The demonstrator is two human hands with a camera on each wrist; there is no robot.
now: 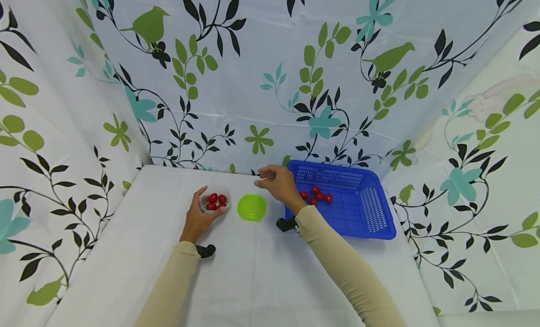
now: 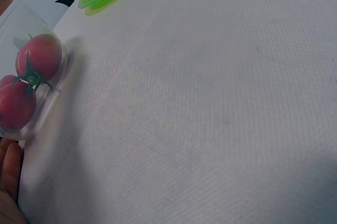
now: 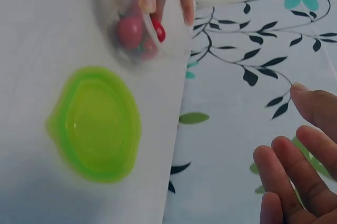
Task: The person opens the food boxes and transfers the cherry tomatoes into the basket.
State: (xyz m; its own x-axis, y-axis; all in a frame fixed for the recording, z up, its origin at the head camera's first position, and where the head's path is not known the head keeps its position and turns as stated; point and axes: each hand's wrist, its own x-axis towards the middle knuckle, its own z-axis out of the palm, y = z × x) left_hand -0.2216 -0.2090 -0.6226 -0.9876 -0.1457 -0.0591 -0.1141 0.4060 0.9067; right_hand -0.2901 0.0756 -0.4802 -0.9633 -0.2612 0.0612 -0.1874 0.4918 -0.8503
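Left hand round a clear cup (image 1: 228,196) of tomatoes, right hand free

Head view: The left hand (image 1: 199,218), left of centre in the frame, curls its fingers and thumb round the sides of the cup. Four red tomatoes (image 1: 213,197) show inside it. Just right of the cup, near the middle of the frame, a round green lid (image 1: 251,207) lies flat on the white desk (image 1: 253,271). The right hand (image 1: 280,184) is raised above and to the right of the lid, well apart from the left hand, its fingers bent forward and holding nothing. Under its wrist, right of centre, stands a blue basket (image 1: 352,210); five more tomatoes (image 1: 319,196) lie towards its left side. A curtain (image 1: 253,97) printed with leaves and birds fills the upper frame.

Left wrist view: The cup sits at the left edge, with two tomatoes and their green stalks seen through its wall. A fingertip touches it at upper left; other fingers lie against it at lower left. The lid's edge shows at the top.

Right wrist view: The cup, blurred, is at the top with the left hand's fingers over its rim. The lid is left of centre. At lower right, the right hand's thumb stands apart from its fingers.
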